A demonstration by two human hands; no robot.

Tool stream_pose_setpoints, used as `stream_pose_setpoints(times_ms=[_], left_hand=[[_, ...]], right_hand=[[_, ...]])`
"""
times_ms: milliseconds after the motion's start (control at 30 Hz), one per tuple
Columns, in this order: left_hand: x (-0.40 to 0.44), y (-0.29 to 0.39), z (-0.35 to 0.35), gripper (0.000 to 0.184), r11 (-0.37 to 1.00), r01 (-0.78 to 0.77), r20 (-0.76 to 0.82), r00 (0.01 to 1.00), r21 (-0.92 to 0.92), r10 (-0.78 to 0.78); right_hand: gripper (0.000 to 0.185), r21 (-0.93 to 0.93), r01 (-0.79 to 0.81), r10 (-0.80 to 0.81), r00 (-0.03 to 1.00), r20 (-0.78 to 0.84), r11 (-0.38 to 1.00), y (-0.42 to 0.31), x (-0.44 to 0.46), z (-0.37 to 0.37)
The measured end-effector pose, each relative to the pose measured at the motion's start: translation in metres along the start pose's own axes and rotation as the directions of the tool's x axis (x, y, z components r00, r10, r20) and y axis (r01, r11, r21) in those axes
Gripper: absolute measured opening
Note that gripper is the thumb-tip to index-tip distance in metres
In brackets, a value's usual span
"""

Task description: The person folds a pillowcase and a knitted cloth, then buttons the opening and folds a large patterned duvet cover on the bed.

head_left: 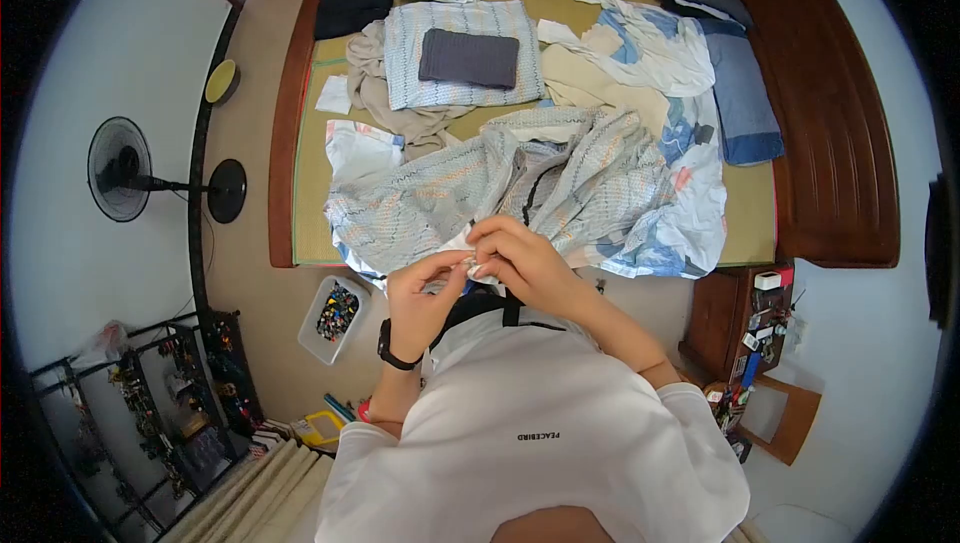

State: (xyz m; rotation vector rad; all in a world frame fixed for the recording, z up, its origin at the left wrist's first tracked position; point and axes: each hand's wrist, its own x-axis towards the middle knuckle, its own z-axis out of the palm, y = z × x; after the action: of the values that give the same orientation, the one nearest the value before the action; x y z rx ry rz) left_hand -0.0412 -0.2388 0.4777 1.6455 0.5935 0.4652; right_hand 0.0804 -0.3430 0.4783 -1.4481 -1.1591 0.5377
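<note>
In the head view, my left hand and my right hand meet in front of my waist, with fingertips pinched together. Between them is a small whitish bit at the near edge of a large patterned cloth. The fingers cover most of the pinched part. The cloth is light grey with wavy coloured lines and lies rumpled over the near side of the bed, a dark strip running along its opening. Beneath it spreads a white, blue and pink printed sheet. A dark watch is on my left wrist.
On the bed's mat lie a folded patterned cloth, a dark grey folded cloth and a blue folded cloth. A bin of small pieces, a black fan and a wooden cabinet stand around it.
</note>
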Motion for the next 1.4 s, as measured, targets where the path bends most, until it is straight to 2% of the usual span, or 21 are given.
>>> stream_pose_setpoints(times_ms=[33, 100, 133, 200, 300, 367, 467, 533, 633, 700, 800, 867, 900, 967, 1000, 1067, 1100, 1167, 1200, 1333, 1400], left_hand=[[-0.001, -0.003, 0.001, 0.013, 0.999, 0.036, 0.037, 0.999, -0.007, -0.036], [-0.004, -0.01, 0.004, 0.014, 0.997, 0.079, 0.068, 0.995, -0.015, -0.078], [-0.005, -0.015, 0.005, 0.014, 0.992, 0.112, 0.063, 0.992, -0.063, -0.108], [-0.007, -0.024, 0.007, 0.014, 0.983, 0.144, 0.056, 0.989, -0.111, -0.138], [-0.01, -0.03, 0.008, 0.014, 0.956, 0.195, 0.046, 0.981, -0.218, -0.19], [-0.01, -0.027, 0.008, 0.013, 0.887, 0.303, 0.074, 0.952, -0.348, -0.296], [-0.009, -0.029, 0.005, 0.013, 0.865, 0.33, 0.128, 0.944, -0.379, -0.304], [-0.007, -0.033, 0.004, 0.012, 0.853, 0.331, 0.141, 0.944, -0.404, -0.3], [-0.006, -0.038, 0.004, 0.012, 0.834, 0.332, 0.137, 0.943, -0.441, -0.303], [-0.005, -0.038, 0.005, 0.012, 0.824, 0.337, 0.121, 0.94, -0.455, -0.318], [-0.002, -0.034, 0.008, 0.011, 0.821, 0.328, 0.095, 0.942, -0.467, -0.323], [0.001, -0.03, 0.012, 0.01, 0.853, 0.194, -0.016, 0.973, -0.484, -0.231], [0.001, -0.033, 0.016, 0.01, 0.853, 0.194, -0.016, 0.973, -0.484, -0.23], [0.003, -0.042, 0.023, 0.01, 0.929, -0.058, -0.218, 0.976, -0.365, -0.025], [0.005, -0.043, 0.022, 0.01, 0.929, -0.06, -0.219, 0.975, -0.365, -0.023], [0.007, -0.044, 0.019, 0.009, 0.987, -0.12, -0.017, 0.992, 0.104, 0.123], [0.006, -0.047, 0.02, 0.009, 0.987, -0.121, -0.014, 0.992, 0.103, 0.123], [0.004, -0.056, 0.028, 0.01, 0.998, -0.046, 0.02, 0.999, -0.053, 0.047], [0.004, -0.055, 0.028, 0.01, 0.995, -0.091, 0.038, 0.995, -0.051, 0.093], [0.008, -0.054, 0.034, 0.011, 0.992, -0.126, 0.003, 0.992, -0.02, 0.126], [0.009, -0.054, 0.034, 0.009, 0.993, -0.111, -0.03, 0.993, -0.033, 0.11]], right_hand=[[0.011, 0.004, 0.002, -0.002, 1.0, 0.009, 1.0, 0.004, -0.003, 0.001], [0.011, -0.105, -0.128, 0.134, 0.99, 0.054, 0.986, 0.012, -0.01, 0.003], [0.011, -0.103, -0.129, 0.136, 0.989, 0.062, 0.986, 0.014, -0.013, 0.006], [0.012, -0.193, -0.085, 0.078, 0.996, -0.045, 0.978, 0.017, -0.016, 0.011], [0.014, -0.23, -0.113, 0.109, 0.994, -0.027, 0.967, 0.02, -0.019, 0.009], [0.014, -0.227, -0.072, 0.064, 0.997, -0.044, 0.971, 0.026, -0.018, 0.012], [0.017, -0.213, -0.037, 0.031, 0.999, -0.029, 0.976, 0.029, -0.017, 0.009], [0.019, -0.202, -0.039, 0.041, 0.999, 0.008, 0.979, 0.03, -0.018, 0.009], [0.02, -0.176, -0.061, 0.053, 0.997, -0.05, 0.983, 0.031, -0.02, 0.012], [0.015, -0.196, -0.002, -0.027, 0.989, -0.147, 0.981, 0.031, -0.019, 0.013], [0.014, -0.266, -0.014, -0.007, 0.997, -0.076, 0.964, 0.032, -0.018, 0.009], [0.012, -0.226, -0.004, -0.016, 0.996, -0.086, 0.974, 0.038, -0.019, 0.01], [0.011, -0.188, 0.007, -0.025, 0.995, -0.096, 0.982, 0.042, -0.02, 0.01], [0.009, -0.103, -0.028, 0.016, 0.993, -0.118, 0.994, 0.046, -0.022, 0.012], [0.008, -0.017, -0.064, 0.061, 0.989, -0.136, 0.998, 0.047, -0.022, 0.013], [0.007, 0.023, -0.08, 0.082, 0.982, -0.173, 0.997, 0.046, -0.018, 0.014], [0.008, 0.063, -0.096, 0.107, 0.972, -0.209, 0.993, 0.045, -0.015, 0.014], [0.009, 0.11, -0.144, 0.165, 0.962, -0.219, 0.984, 0.046, -0.012, 0.01], [0.009, 0.159, -0.191, 0.223, 0.95, -0.22, 0.969, 0.046, -0.011, 0.009], [0.01, 0.164, -0.182, 0.211, 0.961, -0.179, 0.969, 0.048, -0.011, 0.007], [0.01, 0.26, -0.268, 0.309, 0.942, -0.132, 0.928, 0.051, -0.013, 0.006]])
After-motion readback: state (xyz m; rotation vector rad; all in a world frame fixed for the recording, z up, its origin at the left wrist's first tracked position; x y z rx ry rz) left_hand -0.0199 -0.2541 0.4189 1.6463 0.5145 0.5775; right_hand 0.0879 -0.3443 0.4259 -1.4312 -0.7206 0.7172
